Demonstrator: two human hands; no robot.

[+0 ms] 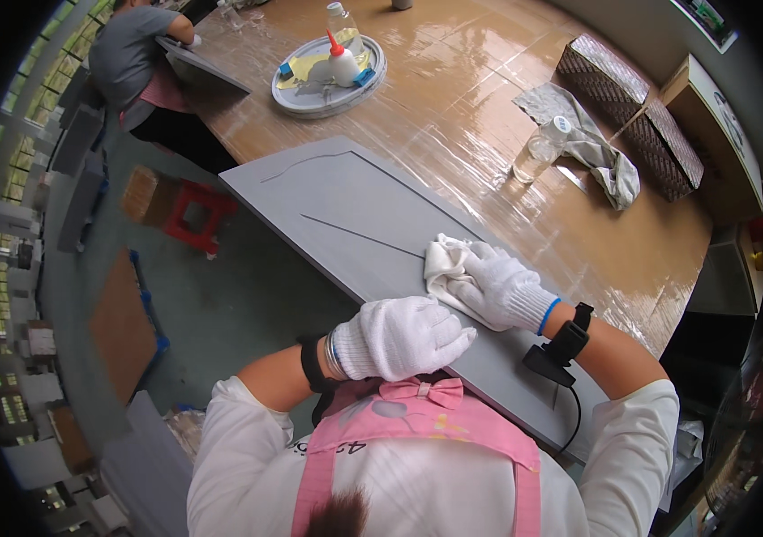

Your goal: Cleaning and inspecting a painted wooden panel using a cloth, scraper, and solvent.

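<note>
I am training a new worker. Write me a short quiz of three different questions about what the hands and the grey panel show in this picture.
1. True or false: the right hand presses a white cloth onto the grey panel.
2. Multiple choice: where is the left hand? A) on the near edge of the panel B) on the round tray C) on the clear bottle
3. Fill in: both hands wear white knitted ____.

Key:
1. True.
2. A. The tray and the bottle stand far from both hands.
3. Gloves.
</note>
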